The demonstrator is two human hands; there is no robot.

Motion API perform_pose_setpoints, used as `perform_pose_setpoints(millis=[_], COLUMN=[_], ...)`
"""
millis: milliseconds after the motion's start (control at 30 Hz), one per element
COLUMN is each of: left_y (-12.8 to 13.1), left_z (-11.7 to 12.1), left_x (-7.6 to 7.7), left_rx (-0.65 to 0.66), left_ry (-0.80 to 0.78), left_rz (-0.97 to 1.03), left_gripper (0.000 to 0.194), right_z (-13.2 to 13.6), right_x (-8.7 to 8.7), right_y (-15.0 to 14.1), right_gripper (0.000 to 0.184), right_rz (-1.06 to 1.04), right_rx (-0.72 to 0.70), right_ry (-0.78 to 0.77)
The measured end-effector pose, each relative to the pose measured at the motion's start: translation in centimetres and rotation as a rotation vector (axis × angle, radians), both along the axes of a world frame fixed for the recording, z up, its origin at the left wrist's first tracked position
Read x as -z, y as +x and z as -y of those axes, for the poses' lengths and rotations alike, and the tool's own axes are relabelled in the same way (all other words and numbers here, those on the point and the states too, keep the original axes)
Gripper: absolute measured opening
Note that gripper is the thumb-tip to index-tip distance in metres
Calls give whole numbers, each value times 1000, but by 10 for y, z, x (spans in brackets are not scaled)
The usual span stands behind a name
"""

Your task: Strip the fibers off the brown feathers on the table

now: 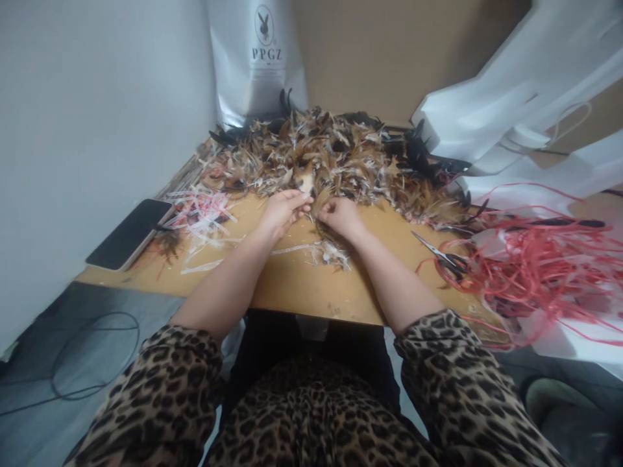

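Note:
Both hands are close together at the near edge of a large heap of brown and black feathers (341, 152). My left hand (285, 213) pinches a pale-tipped brown feather (306, 179) between thumb and fingers. My right hand (342, 217) is closed just beside it, fingertips curled together against a tuft of brown feathers (322, 198). The grip point of the right fingers is blurred, but they appear pinched on this tuft. Below the hands, a small clump of whitish fluff and feather bits (333, 253) lies on the wooden table (311, 288).
A phone (129, 235) lies at the left edge, near white and pink strips (202, 211). Scissors (440, 254) with dark handles rest at the right, beside tangled red strings (545, 266). A white printed bag (260, 65) stands behind the heap. White plastic (516, 97) hangs at the right.

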State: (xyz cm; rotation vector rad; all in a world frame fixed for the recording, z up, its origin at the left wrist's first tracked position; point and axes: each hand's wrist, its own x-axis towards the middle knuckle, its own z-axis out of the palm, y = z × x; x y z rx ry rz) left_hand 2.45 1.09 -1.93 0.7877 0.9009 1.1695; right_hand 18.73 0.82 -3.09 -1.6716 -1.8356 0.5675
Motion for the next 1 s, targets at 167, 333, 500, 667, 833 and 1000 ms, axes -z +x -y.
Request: perform_pose_setpoints(millis=[167,333,500,667,833,1000], left_y=[-1,-2,-1,0,2,5], left_z=[-1,-1,0,1,2,3], left_x=[0,1,2,2,0,1], left_rx=[3,28,107,126,163,160], left_ry=[-26,-66,-93,-123,-163,-158], left_rz=[11,51,67,73,79,86], left_gripper=[13,6,6,6,10,11], right_z=[1,2,0,0,-1,1], right_x=[-8,-19,-20,-20,-15,-15], right_y=[2,8,8,5,3,0], right_gripper=[9,16,20,23,23,20], right_rz=[-293,-731,-964,-1094,-1111,-1106], right_rx=[35,70,18,-31,-62,-68], right_ry=[-16,-185,-248,-298,-318,-333])
